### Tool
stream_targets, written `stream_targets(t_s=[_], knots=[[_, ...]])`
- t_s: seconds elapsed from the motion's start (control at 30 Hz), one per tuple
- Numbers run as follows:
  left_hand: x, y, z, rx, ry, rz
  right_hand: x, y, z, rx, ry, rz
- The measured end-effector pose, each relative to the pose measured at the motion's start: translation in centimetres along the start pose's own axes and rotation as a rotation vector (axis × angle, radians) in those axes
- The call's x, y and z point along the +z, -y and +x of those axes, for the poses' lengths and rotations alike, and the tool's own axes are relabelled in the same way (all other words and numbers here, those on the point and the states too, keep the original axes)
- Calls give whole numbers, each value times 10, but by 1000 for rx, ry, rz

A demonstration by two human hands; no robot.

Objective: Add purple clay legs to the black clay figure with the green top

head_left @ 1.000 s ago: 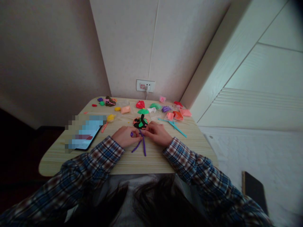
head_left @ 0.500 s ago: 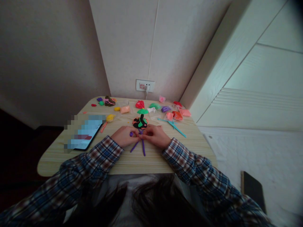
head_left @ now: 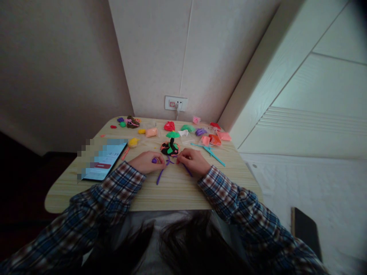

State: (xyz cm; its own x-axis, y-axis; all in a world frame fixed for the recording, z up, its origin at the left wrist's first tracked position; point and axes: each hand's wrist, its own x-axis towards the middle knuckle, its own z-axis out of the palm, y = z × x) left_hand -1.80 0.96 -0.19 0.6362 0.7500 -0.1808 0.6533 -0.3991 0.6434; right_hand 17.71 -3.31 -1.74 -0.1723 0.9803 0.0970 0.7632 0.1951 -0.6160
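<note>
My left hand [head_left: 146, 162] is closed, with a purple clay lump [head_left: 154, 160] in its curled fingers. From its fingertips a thin purple clay strip [head_left: 159, 177] slants down toward me. My right hand [head_left: 194, 162] pinches another purple clay strip [head_left: 187, 170], part of which hangs below the fingers. Between the hands, short purple clay pieces [head_left: 170, 160] lie on the table. Just beyond them stands a clay model [head_left: 169, 149]: a black round base with orange and green bits, a dark trunk and a green top [head_left: 172, 135].
On the wooden table [head_left: 149, 198], a phone [head_left: 104, 162] lies left of my hands. Blue plastic tools [head_left: 215, 156] lie to the right. Bagged clay, including an orange pack [head_left: 215, 139] and a peach pack [head_left: 151, 132], lines the back, below a wall socket [head_left: 176, 103].
My hands have moved apart, the left to the left and the right to the right. The purple strips that met between them are now separated, one with each hand.
</note>
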Motion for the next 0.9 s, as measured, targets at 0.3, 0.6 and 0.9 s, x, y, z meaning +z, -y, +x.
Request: stream_targets(t_s=[0.3,0.6,0.9], knots=[[2,1,2,16,-5,21,7,-13,7,12,21,183],[1,3,4,-48,174,-178,11,-21,10,-2,64,318],[2,0,4,-171,240,-343,17,-16,8,14,40,278]])
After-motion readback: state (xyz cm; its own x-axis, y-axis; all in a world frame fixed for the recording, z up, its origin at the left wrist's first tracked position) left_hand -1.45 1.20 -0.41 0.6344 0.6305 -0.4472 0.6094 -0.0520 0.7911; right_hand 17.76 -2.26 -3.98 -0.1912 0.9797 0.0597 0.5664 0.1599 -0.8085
